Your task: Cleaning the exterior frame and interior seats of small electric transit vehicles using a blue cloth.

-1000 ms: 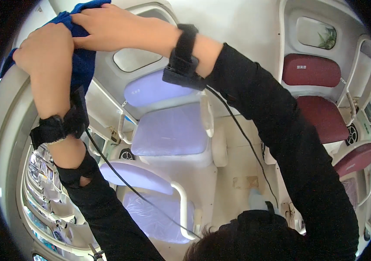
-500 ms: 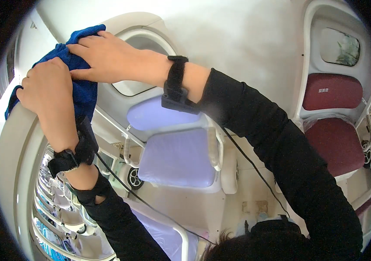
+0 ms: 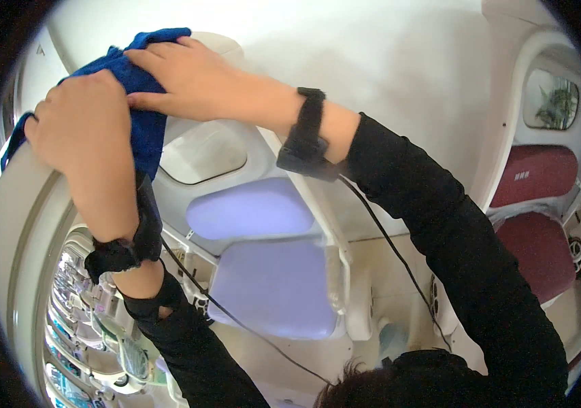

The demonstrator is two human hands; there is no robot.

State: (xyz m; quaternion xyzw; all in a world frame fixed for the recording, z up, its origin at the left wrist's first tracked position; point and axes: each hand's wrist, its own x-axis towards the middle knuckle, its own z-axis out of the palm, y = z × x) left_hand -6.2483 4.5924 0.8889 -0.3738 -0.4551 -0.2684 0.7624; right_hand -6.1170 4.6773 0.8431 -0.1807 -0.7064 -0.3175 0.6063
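A dark blue cloth is draped over the top of a cream curved frame at the upper left. My left hand is closed round the cloth, its fingers bent over the frame's edge. Beside it, my right hand lies on the cloth with fingers stretched out and thumb apart. Part of the cloth hangs down between the left wrist and the seat behind. Black straps with small dark devices are round both wrists, and a thin cable runs from each.
Beyond my arms stands a white moulded cabin with a lilac seat, its lilac backrest and a window. At the right is a dark red seat in a similar cabin. Several seats and cabins show inside the curved frame at lower left.
The view has shifted, so the seats sit lower in it. Both hands, still on the cloth, appear slightly farther right and up. The left grasp looks the same.
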